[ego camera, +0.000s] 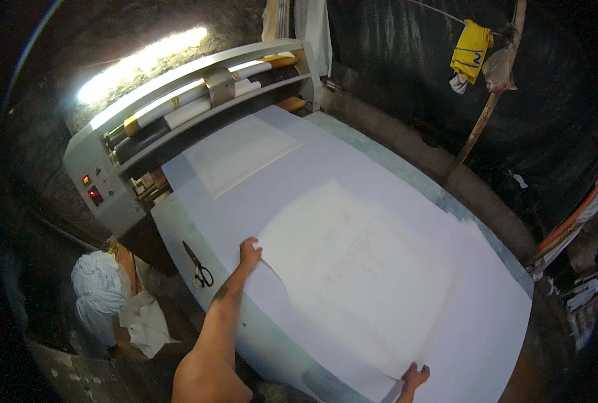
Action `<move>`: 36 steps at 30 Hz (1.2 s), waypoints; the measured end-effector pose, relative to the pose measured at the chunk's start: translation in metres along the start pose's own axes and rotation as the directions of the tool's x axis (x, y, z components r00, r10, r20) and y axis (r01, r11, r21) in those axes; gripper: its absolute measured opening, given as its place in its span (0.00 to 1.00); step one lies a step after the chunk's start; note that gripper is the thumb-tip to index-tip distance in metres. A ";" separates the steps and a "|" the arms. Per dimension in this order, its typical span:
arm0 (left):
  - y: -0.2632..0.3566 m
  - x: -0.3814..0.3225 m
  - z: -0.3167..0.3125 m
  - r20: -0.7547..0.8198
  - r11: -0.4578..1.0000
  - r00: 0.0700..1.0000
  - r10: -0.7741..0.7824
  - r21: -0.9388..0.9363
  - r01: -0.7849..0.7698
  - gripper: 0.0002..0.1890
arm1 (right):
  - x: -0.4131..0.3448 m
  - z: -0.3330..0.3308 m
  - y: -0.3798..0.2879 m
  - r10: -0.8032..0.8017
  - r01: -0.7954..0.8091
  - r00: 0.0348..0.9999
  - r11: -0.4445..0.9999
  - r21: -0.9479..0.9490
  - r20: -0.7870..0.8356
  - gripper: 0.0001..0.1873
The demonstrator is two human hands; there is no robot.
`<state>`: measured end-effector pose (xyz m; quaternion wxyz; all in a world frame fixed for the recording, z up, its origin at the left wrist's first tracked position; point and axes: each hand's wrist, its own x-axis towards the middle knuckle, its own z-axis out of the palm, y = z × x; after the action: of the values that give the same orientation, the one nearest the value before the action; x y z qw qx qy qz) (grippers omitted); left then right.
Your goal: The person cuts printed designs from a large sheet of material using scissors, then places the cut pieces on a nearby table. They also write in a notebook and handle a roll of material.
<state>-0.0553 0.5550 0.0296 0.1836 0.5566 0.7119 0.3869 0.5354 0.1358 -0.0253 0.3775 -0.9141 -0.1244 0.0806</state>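
Observation:
A white shirt-shaped fabric panel (339, 252) lies on a wide sheet of pale lilac paper (238, 226). Faint mirrored lettering shows through the cloth. My left hand (250, 253) pinches the panel's left edge, just above a curved armhole cut. At the lower right corner, my right hand (416, 376) holds the hem between thumb and fingers. Farther up the paper rests a smaller white fabric rectangle (243, 151), close to the rollers of a grey heat press machine (198, 95). Black-handled scissors (198, 267) lie on the table's left side, apart from my left forearm.
The pale green tabletop (178, 226) shows beside the paper. Red displays glow on the machine's control panel (97, 186). A bundle of white cloth (100, 284) sits on the left below table height. A wooden pole (480, 126) and hanging yellow cloth (471, 51) are at the right.

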 end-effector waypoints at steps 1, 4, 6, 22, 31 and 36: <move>-0.010 0.023 0.002 0.017 0.998 0.999 -0.036 -0.056 0.037 0.19 | -0.015 0.017 -0.021 0.007 -0.009 0.999 0.999 0.031 0.048 0.30; -0.043 0.100 0.009 -0.119 1.000 0.993 0.006 -0.025 -0.009 0.25 | -0.064 0.065 -0.090 -0.152 0.150 0.983 0.988 -0.030 -0.105 0.21; -0.063 0.140 0.008 -0.094 0.984 0.989 -0.114 -0.150 0.099 0.25 | -0.085 0.084 -0.129 -0.177 0.178 0.982 0.984 0.005 -0.069 0.19; -0.050 0.194 -0.019 0.085 0.899 0.970 -0.227 0.400 0.176 0.53 | -0.149 0.141 -0.184 -0.034 -0.052 0.974 0.928 0.370 0.222 0.15; -0.012 0.081 0.024 0.185 0.894 0.983 0.007 0.440 -0.089 0.37 | -0.168 0.143 -0.201 -0.057 0.058 0.998 0.994 0.092 -0.021 0.22; -0.013 0.019 0.044 0.187 0.849 0.981 0.052 0.509 -0.141 0.31 | -0.159 0.147 -0.250 -0.073 -0.072 0.910 0.941 0.330 0.408 0.24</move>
<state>-0.0393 0.5869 -0.0047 0.0654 0.6508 0.7431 0.1415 0.3060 0.3591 0.0574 0.4934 -0.7977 -0.1861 0.2926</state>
